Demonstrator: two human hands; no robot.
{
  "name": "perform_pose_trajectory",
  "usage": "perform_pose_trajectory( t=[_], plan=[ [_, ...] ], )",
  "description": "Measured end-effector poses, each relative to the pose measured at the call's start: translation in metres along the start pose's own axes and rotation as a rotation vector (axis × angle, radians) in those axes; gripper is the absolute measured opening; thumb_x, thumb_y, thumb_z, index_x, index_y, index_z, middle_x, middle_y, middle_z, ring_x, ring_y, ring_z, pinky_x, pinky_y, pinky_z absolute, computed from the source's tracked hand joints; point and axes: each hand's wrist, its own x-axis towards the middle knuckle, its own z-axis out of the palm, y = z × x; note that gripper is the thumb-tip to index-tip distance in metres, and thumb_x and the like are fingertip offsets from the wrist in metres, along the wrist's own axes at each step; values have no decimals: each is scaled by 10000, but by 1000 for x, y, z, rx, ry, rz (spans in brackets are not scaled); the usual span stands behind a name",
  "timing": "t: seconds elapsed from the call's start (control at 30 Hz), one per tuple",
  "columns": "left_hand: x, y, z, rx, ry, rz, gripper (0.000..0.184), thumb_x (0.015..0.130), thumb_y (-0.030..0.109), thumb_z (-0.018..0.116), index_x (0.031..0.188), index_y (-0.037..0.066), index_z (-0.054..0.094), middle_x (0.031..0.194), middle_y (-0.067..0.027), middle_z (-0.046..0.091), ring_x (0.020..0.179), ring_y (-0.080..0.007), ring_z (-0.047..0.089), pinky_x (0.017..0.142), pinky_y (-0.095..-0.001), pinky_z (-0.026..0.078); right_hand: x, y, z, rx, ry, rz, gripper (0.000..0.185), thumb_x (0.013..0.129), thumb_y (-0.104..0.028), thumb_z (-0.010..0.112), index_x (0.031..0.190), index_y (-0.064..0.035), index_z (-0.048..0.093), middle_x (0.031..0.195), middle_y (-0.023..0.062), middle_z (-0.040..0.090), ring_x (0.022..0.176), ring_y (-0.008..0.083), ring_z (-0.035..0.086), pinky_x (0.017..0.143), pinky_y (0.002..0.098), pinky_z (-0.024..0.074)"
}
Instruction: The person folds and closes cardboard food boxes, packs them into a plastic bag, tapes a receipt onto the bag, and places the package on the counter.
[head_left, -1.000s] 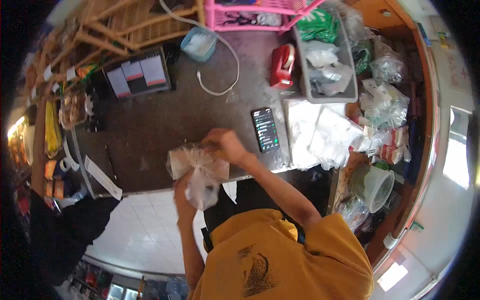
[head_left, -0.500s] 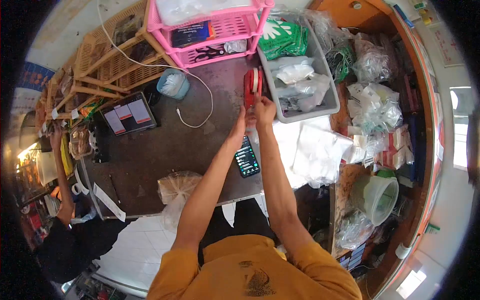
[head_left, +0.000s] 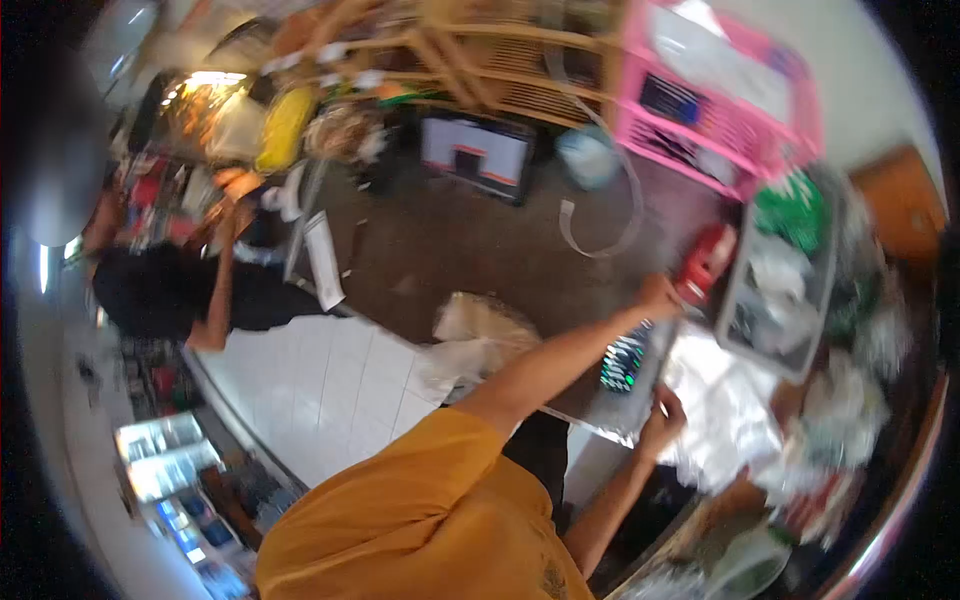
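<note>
My left hand (head_left: 658, 294) is at the near end of a red tape dispenser (head_left: 706, 264) on the dark table. Blur hides whether its fingers grip the dispenser or only touch it. Lower and to the right, my right hand (head_left: 662, 424) is drawn back near the table's front edge, beside white plastic bags (head_left: 720, 400). Its fingers are curled, and anything in them is too blurred to make out. Between my hands lies a phone (head_left: 624, 360) with a lit screen, below my left forearm.
A grey bin of plastic packs (head_left: 735, 340) stands right of the dispenser, with a pink rack (head_left: 680, 155) behind. A tablet (head_left: 478, 155), a blue cup (head_left: 588, 158) and a white cable (head_left: 600, 252) lie further back. At left, another person (head_left: 215, 290) reaches among goods.
The view has swung left and tilted, so the table appears shifted right. My right hand has left the tape dispenser and come back toward me; my left hand stays near the dispenser.
</note>
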Motion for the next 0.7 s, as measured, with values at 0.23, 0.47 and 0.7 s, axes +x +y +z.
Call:
perform_pose_trajectory(
  t=[0.23,0.47,0.7],
  plan=[
    [-93,93,-366,-323,178,-429,213,862,191,765,1039,74,782,896,-64,769,724,-129,686,685,-270,550,-5,-155,66,-108,-509,-139,193,885,-129,746,967,45,726,713,17,632,665,97,561,594,269,450],
    [-296,-93,-616,-359,1209,-618,215,813,171,833,919,-4,765,744,-29,693,615,-84,578,570,-236,450,-61,-286,442,-363,-1103,-779,189,847,-223,688,811,-37,684,811,196,686,776,436,652,710,502,511],
    [-355,-295,-758,285,1396,-708,215,782,206,855,798,18,753,761,-52,674,666,-158,591,620,-310,460,-142,-292,758,-595,-1189,-890,221,798,-150,741,911,23,664,872,234,693,867,404,678,785,467,529]
  ],
)
